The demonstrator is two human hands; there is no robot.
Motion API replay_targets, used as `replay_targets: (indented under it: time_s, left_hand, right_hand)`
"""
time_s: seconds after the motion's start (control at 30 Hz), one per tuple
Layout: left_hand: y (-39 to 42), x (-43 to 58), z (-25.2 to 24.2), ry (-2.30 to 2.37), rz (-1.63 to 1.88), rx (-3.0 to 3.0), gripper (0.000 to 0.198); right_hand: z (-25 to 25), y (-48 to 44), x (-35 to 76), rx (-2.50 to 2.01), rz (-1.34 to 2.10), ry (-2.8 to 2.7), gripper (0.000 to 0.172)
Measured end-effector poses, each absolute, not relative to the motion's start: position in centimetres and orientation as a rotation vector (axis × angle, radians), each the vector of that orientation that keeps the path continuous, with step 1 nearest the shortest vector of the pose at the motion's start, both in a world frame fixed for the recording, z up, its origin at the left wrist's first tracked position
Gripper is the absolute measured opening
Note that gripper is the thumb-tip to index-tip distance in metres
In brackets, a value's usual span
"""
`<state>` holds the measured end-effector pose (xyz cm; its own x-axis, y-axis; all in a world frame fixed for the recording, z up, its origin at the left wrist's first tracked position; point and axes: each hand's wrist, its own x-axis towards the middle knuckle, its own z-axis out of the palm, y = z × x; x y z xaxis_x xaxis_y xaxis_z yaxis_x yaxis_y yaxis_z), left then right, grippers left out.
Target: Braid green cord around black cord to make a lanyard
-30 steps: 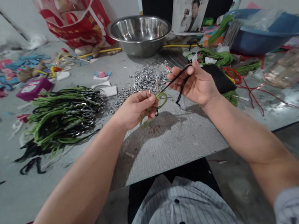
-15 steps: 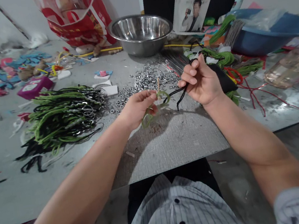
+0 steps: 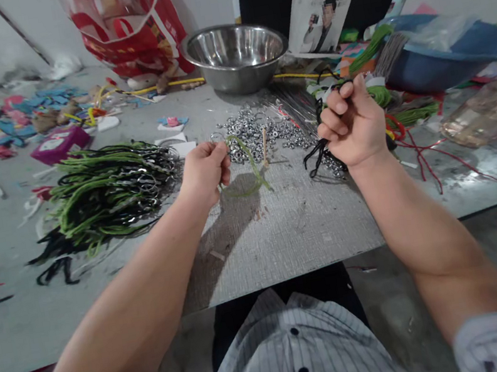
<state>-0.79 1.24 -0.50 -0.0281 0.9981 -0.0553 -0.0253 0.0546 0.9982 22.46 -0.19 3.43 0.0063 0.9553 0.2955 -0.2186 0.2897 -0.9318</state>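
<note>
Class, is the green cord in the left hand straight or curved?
Curved: the green cord arcs out from the left hand rather than running straight.

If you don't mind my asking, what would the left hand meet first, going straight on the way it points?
Beyond the green cord it holds, the left hand would probably meet the pile of small metal pieces first, though its height above them is unclear.

Dim light, soft shadows; edges seemingly blurred
</note>
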Motion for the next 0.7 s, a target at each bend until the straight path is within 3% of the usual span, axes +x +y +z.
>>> replay_targets:
  time_s: [0.3, 0.7]
  left_hand:
    - [-0.1, 1.1, -1.3, 1.291, 1.239, 1.387, 0.025]
    - [-1.3, 2.1, -1.1, 1.136, 1.152, 1.556, 0.021]
  right_hand:
    - [-0.3, -1.8, 17.5, -0.753, 1.462, -1.441, 0.015]
    - [-2.5, -1.8, 16.3, -0.934, 1.184, -1.704, 0.035]
